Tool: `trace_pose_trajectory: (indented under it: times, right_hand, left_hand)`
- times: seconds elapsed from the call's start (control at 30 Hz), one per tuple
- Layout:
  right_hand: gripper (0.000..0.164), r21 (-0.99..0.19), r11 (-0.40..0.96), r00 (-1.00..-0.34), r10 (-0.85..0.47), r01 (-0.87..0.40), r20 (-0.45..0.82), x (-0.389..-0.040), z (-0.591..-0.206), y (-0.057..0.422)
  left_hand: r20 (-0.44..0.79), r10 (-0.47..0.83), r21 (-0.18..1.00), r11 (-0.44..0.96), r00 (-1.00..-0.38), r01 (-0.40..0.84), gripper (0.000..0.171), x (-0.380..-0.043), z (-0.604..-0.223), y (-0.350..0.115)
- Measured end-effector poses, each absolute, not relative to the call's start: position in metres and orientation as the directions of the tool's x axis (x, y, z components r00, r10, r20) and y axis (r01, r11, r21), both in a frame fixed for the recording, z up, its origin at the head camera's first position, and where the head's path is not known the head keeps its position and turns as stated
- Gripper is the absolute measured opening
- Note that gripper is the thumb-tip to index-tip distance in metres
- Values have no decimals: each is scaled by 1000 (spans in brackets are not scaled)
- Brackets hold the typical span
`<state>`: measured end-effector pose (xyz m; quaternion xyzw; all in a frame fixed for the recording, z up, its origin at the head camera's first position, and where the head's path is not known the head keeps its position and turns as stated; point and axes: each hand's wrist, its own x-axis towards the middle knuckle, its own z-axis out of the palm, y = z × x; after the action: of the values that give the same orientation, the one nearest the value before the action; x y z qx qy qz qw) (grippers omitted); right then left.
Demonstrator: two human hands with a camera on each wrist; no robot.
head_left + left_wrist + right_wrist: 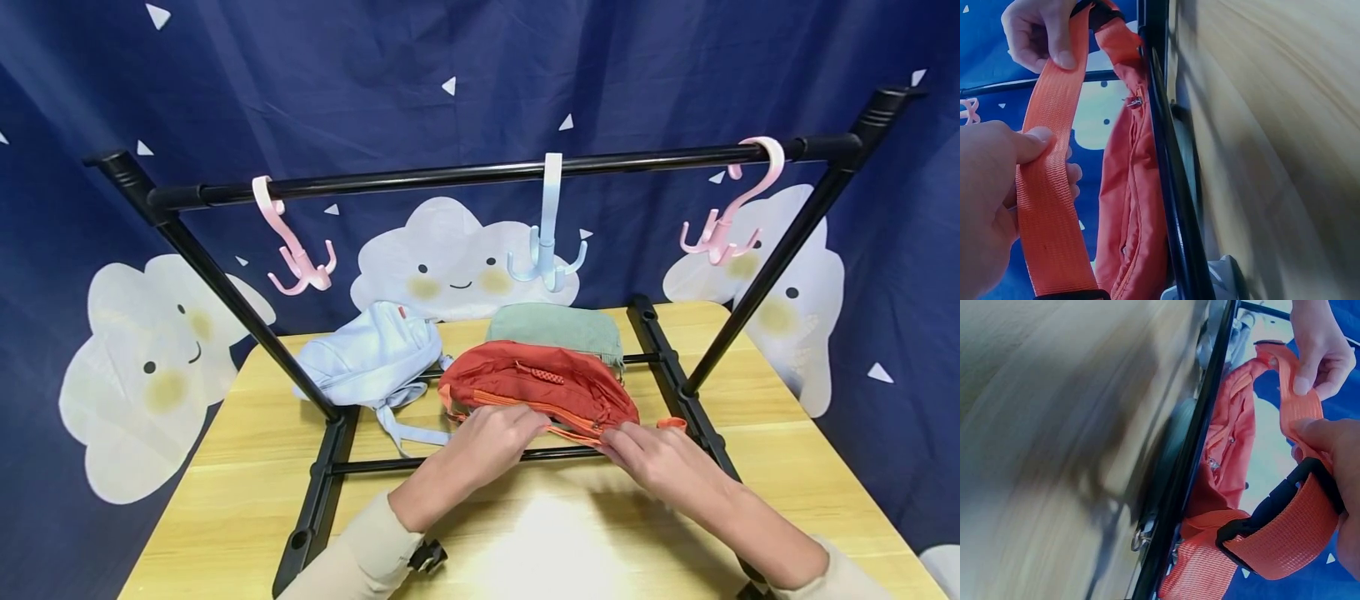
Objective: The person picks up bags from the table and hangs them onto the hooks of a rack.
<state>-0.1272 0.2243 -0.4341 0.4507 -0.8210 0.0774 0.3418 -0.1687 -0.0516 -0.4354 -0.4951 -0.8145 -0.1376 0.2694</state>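
A red waist bag (536, 375) with a zipper lies over the rack's lower bars, near the middle. My left hand (491, 442) pinches its orange webbing strap (1050, 212) between thumb and fingers, in front of the bag. Farther right along the same strap, my right hand (660, 458) also pinches it. The right wrist view shows a black buckle (1272, 503) on the strap beside the right hand. A light blue bag (375, 350) lies to the left, its strap trailing toward the front bar. Behind the red bag sits a green bag (558, 325), partly hidden.
A black rack (450, 175) stands on the wooden table (225, 500), its top bar above the bags. On that bar hang a pink hook (300, 267) at left, a blue hook (549, 250) near the middle and another pink hook (723, 237) at right.
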Motion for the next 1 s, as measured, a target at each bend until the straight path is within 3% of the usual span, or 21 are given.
trace_pose_trajectory:
  times: [0.33, 0.63, 1.0]
  right_hand:
    - [41, 214, 626, -409, -692, -749, 595, -125, -427, 224]
    - [42, 200, 624, -337, -632, -756, 698, -130, -422, 224]
    - [42, 208, 614, -295, -614, -762, 732, -133, -417, 227]
  left_hand:
    - [599, 716, -43, 476, -359, 878, 5, -170, -430, -50]
    - [641, 699, -65, 462, -318, 884, 6, -173, -420, -48]
    - [647, 690, -45, 461, -326, 886, 8, -174, -410, -45]
